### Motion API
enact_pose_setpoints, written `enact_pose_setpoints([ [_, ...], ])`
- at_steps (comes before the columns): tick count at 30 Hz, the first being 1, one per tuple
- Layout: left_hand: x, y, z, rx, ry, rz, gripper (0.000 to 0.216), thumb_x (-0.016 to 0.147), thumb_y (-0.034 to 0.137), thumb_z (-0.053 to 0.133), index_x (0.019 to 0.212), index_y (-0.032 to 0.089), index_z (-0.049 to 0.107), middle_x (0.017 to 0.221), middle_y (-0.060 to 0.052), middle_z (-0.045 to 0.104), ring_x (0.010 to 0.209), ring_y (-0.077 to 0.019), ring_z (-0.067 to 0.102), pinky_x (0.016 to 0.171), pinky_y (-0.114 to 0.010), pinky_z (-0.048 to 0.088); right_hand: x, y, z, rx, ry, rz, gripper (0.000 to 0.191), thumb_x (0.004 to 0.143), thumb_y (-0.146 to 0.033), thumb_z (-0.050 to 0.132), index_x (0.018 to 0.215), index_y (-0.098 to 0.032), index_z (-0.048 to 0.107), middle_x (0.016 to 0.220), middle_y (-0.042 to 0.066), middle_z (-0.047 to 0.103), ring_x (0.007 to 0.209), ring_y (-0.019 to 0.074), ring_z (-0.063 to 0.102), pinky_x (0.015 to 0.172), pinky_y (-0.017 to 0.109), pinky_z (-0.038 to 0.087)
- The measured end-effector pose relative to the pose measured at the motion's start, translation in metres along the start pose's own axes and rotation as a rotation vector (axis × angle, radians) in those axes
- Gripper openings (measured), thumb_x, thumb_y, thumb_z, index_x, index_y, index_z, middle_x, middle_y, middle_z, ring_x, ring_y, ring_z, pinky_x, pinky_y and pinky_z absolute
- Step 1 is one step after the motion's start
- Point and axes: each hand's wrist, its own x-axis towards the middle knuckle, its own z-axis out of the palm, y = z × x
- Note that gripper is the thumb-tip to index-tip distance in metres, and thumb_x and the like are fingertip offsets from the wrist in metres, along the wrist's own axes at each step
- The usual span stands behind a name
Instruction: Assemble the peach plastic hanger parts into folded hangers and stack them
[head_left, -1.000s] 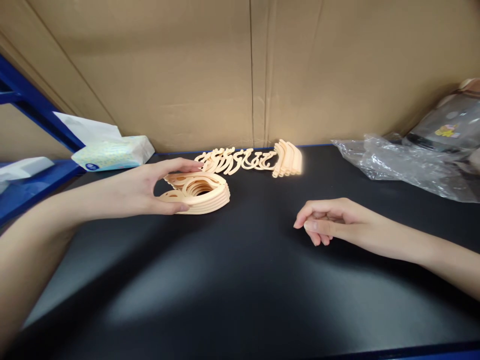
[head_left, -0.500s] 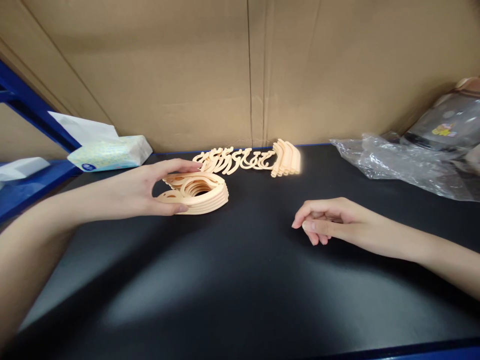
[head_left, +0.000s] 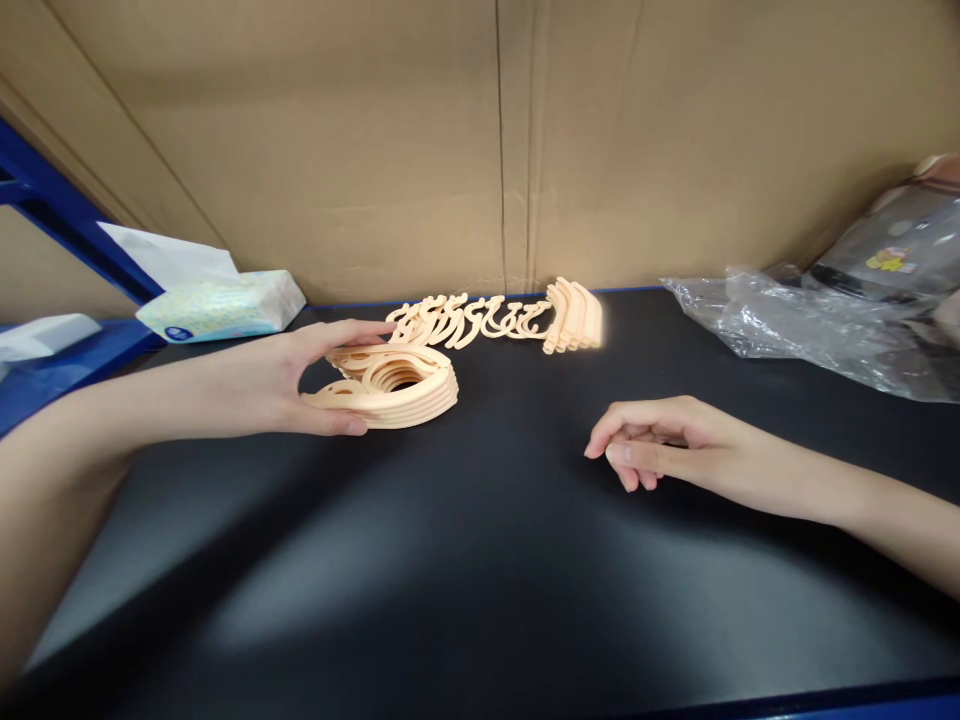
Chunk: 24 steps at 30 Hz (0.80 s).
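Note:
A neat stack of beige plastic folding hangers lies on the black tabletop, left of centre. My left hand reaches around its left end, thumb along the near side and fingers over the far side. The grasp looks loose, with thumb and fingers spread wide. Behind the stack, several loose beige hook-shaped pieces lie in a row. At the row's right end, several curved beige arms are bundled together. To the right, my right hand hovers over or rests on the table, fingers loosely curled and nothing held.
A tissue pack sits at the back left beside a blue metal frame. Crumpled clear plastic bags lie at the back right, next to a transparent container. Brown cardboard walls off the back of the black table.
My left hand has slid slightly left, its thumb and fingers parting a little wider around the stack. The stack and my right hand stay practically in place.

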Motion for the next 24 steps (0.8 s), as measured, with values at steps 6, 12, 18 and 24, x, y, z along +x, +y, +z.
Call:
enact_pose_setpoints([
  [6,0.003,-0.008,-0.003,-0.029,-0.089,-0.181,0.085,0.074,0.061,0.065,0.147,0.038,0.028,0.145,0.004,0.046,0.117,-0.0214,0.057,0.100,-0.031,0.043,0.001,0.001,0.000,-0.005,-0.004,-0.002,0.024,0.096,-0.041,0.052,0.099,-0.021,0.065,0.075,-0.002,0.060,0.071,0.0115,0.056,0.063,0.024,0.041],
  [12,0.003,-0.012,-0.004,-0.029,-0.102,-0.211,0.088,0.072,0.063,0.067,0.146,0.042,0.025,0.141,0.006,0.049,0.118,-0.0218,0.057,0.098,-0.027,0.042,0.000,-0.001,0.000,-0.014,-0.007,0.004,0.025,0.095,-0.043,0.052,0.098,-0.022,0.065,0.075,-0.002,0.061,0.071,0.0114,0.056,0.064,0.024,0.041],
  [18,0.005,-0.009,-0.004,-0.062,-0.120,-0.216,0.089,0.070,0.063,0.067,0.145,0.043,0.026,0.143,0.006,0.048,0.118,-0.0227,0.056,0.099,-0.029,0.042,-0.001,-0.001,0.000,-0.020,-0.006,0.004,0.026,0.095,-0.044,0.051,0.098,-0.023,0.065,0.074,-0.002,0.061,0.071,0.0112,0.055,0.064,0.024,0.041],
  [24,0.006,-0.007,-0.004,-0.083,-0.129,-0.222,0.088,0.070,0.063,0.067,0.145,0.042,0.026,0.142,0.006,0.048,0.117,-0.0217,0.057,0.099,-0.029,0.042,-0.001,-0.001,0.000,-0.020,-0.007,-0.007,0.026,0.095,-0.045,0.052,0.099,-0.022,0.065,0.075,-0.002,0.061,0.071,0.0118,0.056,0.064,0.025,0.041],
])
